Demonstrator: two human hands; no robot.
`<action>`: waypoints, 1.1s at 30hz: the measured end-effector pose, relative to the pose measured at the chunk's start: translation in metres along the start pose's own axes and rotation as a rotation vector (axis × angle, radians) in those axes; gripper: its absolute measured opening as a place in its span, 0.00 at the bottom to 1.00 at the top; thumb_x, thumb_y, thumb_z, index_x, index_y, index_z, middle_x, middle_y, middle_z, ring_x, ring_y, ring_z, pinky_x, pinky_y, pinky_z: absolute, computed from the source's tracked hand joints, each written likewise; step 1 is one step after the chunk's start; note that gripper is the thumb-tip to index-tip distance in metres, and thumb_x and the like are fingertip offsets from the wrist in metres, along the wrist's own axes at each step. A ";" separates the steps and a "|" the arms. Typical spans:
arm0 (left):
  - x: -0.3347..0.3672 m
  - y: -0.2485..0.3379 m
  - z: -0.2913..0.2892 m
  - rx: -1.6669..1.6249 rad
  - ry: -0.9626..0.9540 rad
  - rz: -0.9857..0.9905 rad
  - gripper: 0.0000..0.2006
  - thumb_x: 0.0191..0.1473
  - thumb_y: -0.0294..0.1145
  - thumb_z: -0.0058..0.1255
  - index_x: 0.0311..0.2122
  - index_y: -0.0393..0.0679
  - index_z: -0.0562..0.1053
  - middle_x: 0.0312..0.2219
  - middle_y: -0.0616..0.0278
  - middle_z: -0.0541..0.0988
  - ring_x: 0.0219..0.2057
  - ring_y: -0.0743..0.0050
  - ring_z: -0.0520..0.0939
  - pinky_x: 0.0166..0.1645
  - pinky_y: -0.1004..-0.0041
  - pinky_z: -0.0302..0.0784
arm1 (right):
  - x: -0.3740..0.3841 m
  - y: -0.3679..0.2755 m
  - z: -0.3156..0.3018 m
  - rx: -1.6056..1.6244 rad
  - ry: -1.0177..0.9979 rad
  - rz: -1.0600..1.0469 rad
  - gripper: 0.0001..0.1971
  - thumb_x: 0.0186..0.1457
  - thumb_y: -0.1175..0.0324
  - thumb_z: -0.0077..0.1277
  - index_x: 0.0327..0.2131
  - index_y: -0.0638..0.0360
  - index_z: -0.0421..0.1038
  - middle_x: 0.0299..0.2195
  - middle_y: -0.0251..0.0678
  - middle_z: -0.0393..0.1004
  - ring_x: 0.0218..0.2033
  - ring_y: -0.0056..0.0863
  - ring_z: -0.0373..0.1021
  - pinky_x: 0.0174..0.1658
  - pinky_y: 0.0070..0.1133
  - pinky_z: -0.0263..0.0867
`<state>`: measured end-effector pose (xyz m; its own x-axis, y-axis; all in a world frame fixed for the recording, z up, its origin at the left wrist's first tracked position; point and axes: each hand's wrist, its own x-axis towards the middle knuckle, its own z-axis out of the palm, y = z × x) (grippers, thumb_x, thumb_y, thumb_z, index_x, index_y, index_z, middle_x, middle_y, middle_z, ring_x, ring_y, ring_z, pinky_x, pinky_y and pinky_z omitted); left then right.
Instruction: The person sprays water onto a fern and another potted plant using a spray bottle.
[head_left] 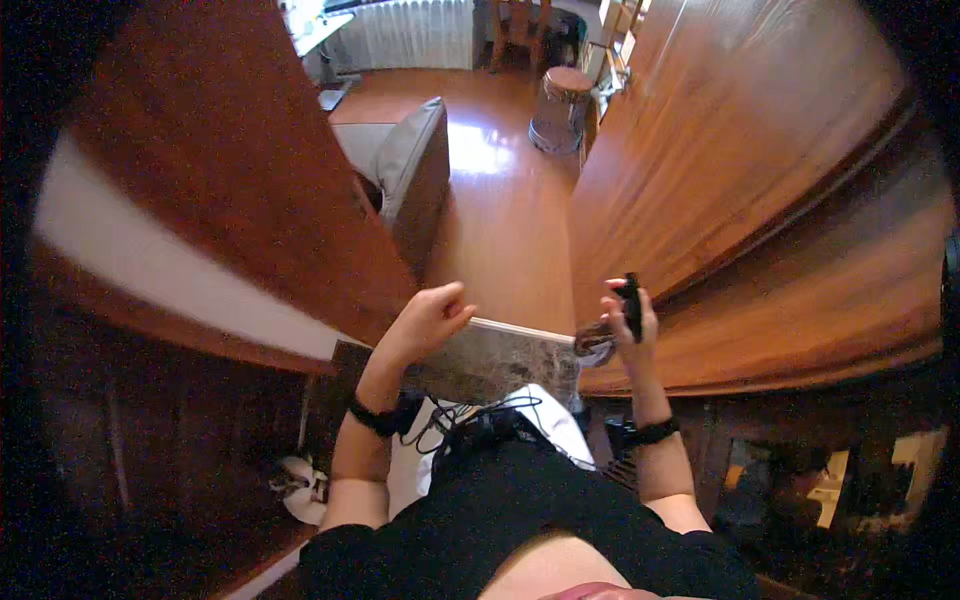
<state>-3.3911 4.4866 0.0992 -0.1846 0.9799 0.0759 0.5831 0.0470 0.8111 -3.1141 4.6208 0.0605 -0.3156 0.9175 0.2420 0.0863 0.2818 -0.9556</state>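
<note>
My left hand (pixel 432 322) is raised in front of me beside the dark red-brown wooden panel on the left. Its fingers are curled in, and nothing shows in them. In my right hand (pixel 640 335), held upright near the wooden door on the right, is a slim black object (pixel 631 304), gripped between thumb and fingers. Its exact kind cannot be made out. Just left of that hand, a small brown and grey thing (pixel 595 345) sits by the door's edge, too blurred to name. Black bands circle both my wrists.
Ahead, a doorway with a dark stone-patterned threshold (pixel 490 360) leads onto a wooden floor (pixel 510 240). The brown wooden door (pixel 720 190) flanks it on the right. Beyond are a grey sofa (pixel 410 165), a round-topped stool (pixel 562 105), a wooden chair (pixel 517 35) and a white curtain (pixel 410 35).
</note>
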 end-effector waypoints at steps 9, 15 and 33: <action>0.276 -0.042 0.016 -0.019 -0.016 0.042 0.17 0.48 0.31 0.54 0.20 0.37 0.58 0.13 0.60 0.57 0.16 0.74 0.57 0.20 0.72 0.58 | 0.211 0.099 -0.049 -0.010 0.062 0.015 0.13 0.52 0.71 0.52 0.42 0.60 0.68 0.39 0.32 0.71 0.30 0.16 0.68 0.31 0.15 0.67; 0.396 -0.088 -0.036 -0.019 0.070 -0.046 0.17 0.48 0.31 0.54 0.20 0.38 0.58 0.13 0.60 0.57 0.17 0.75 0.56 0.21 0.73 0.58 | 0.377 0.108 0.027 -0.063 -0.026 0.014 0.12 0.49 0.72 0.53 0.40 0.58 0.69 0.32 0.30 0.72 0.26 0.15 0.66 0.28 0.14 0.62; 0.861 -0.220 -0.179 -0.110 0.247 -0.022 0.17 0.48 0.28 0.53 0.19 0.39 0.56 0.14 0.67 0.54 0.18 0.80 0.54 0.21 0.77 0.54 | 0.909 0.143 0.172 0.048 -0.101 -0.168 0.11 0.51 0.71 0.52 0.40 0.59 0.69 0.29 0.26 0.68 0.24 0.10 0.62 0.29 0.10 0.64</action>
<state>-3.8204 5.2855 0.0897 -0.3915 0.9011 0.1862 0.4899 0.0328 0.8711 -3.5515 5.4465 0.1149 -0.4153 0.8252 0.3827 -0.0195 0.4125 -0.9107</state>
